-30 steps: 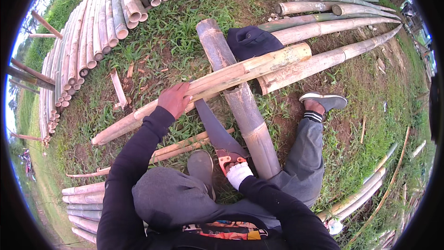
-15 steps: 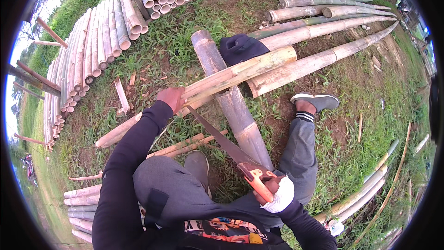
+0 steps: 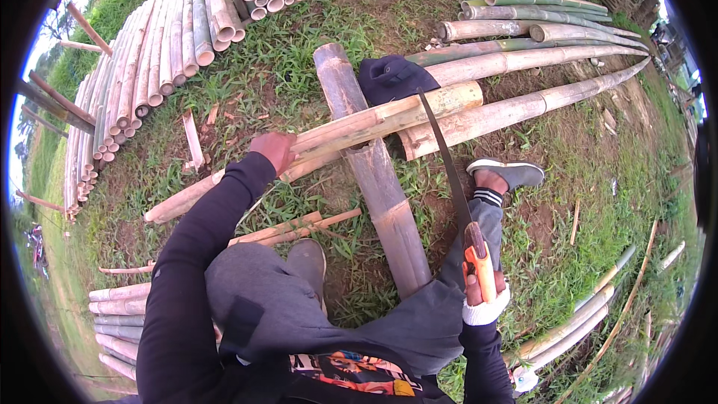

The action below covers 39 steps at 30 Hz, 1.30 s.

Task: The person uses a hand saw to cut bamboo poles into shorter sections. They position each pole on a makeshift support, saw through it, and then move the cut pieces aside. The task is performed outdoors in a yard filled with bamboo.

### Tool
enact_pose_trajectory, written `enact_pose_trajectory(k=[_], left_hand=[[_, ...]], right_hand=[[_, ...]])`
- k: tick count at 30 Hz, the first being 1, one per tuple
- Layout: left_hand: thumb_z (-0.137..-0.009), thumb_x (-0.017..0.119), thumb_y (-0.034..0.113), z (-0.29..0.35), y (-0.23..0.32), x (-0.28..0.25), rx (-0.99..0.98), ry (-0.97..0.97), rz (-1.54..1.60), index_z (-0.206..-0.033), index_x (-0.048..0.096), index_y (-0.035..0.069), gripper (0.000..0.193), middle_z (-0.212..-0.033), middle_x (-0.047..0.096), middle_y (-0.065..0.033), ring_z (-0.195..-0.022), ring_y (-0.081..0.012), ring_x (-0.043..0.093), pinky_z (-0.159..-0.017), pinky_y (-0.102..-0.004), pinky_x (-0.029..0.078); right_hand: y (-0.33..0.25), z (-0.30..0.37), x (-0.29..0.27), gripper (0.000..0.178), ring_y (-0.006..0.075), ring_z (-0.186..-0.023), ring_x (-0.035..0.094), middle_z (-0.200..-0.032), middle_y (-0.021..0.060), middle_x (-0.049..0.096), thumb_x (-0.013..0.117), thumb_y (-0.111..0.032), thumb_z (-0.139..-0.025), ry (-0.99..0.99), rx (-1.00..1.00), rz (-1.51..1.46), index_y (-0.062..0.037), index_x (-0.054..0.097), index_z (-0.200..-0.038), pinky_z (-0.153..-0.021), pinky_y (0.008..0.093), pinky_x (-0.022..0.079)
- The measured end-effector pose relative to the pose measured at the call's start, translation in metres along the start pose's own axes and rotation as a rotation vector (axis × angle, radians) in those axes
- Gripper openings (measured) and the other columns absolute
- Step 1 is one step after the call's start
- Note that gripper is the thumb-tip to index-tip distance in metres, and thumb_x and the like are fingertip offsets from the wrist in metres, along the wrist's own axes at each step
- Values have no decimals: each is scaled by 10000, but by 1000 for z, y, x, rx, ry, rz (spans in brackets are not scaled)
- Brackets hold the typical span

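From where I stand, the right hand [image 3: 479, 288] is wrapped firmly round the orange grip of a saw [image 3: 453, 172], off to the person's right, beside the knee. A white band [image 3: 486, 310] circles that wrist. The blade runs away from the hand, leaning a little left, and its tip end passes over a pale bamboo pole [image 3: 389, 118] close to the pole's right end. Whether the teeth touch it, I can't tell.

That crossing is what matters: the pole lies ahead and to the left of the right hand, its long axis slanting from near left to far right, so the blade meets it at a steep angle rather than along it.

The left hand [image 3: 275, 151] is the nearer one, being right on the pole, clasped over it well left of the saw; its fingertips I can't make out. Between the two, a thick dark bamboo log [image 3: 390, 213] lies under the pole and crosses it, and the pole's right end reaches out past the log.

Farther out, a dark cap [image 3: 396, 77] sits just behind the pole, and long bamboo stems [image 3: 538, 90] stretch off to the right over the grass.
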State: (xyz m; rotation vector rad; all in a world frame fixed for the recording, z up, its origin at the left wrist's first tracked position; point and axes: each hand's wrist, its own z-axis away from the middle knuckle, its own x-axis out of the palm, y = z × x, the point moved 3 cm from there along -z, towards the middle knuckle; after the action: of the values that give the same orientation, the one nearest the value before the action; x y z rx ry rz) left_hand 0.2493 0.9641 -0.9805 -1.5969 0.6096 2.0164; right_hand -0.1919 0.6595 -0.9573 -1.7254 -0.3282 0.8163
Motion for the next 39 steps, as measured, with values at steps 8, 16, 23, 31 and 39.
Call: enact_pose_trajectory(k=[8, 16, 23, 31, 39], left_hand=[[-911, 745, 289, -2, -1, 4, 19, 32, 9, -1198, 675, 74, 365, -1034, 737, -220, -986, -434, 712, -850, -537, 574], [-914, 750, 276, 0, 0, 2, 11, 50, 2, -1186, 693, 78, 341, -1031, 743, -178, -997, -405, 715, -868, -517, 575], [-915, 751, 283, 1, -2, 3, -4, 17, 24, -1252, 674, 94, 394, -1080, 735, -205, -1036, -424, 699, -890, -520, 564], [-925, 737, 276, 10, -7, 9, 20, 115, 30, -1298, 648, 83, 429, -1141, 719, -192, -1102, -403, 680, -964, -513, 526], [-927, 735, 362, 96, 15, 43, 168, 288, 48, -1343, 616, 69, 522, -1218, 654, -131, -1151, -345, 625, -1033, -500, 449]], right_hand=[[5, -18, 4, 182, 158, -633, 584, -710, 75, 655, 754, -107, -864, -87, -2, 69, -23, 593, -852, -645, 337, 494], [13, -33, 11, 210, 147, -553, 519, -656, 78, 600, 736, -74, -851, -79, -139, -12, -37, 543, -777, -541, 341, 422], [27, -34, 15, 197, 141, -555, 510, -636, 63, 582, 717, -64, -859, -84, -107, -20, -36, 538, -782, -536, 334, 424], [7, -37, 35, 188, 98, -606, 518, -706, 17, 597, 731, -39, -873, -4, 49, -202, -42, 552, -814, -573, 273, 453], [37, -6, 49, 246, 181, -648, 523, -782, 71, 593, 764, -113, -893, 267, 32, 344, -20, 581, -1030, -635, 355, 483]])
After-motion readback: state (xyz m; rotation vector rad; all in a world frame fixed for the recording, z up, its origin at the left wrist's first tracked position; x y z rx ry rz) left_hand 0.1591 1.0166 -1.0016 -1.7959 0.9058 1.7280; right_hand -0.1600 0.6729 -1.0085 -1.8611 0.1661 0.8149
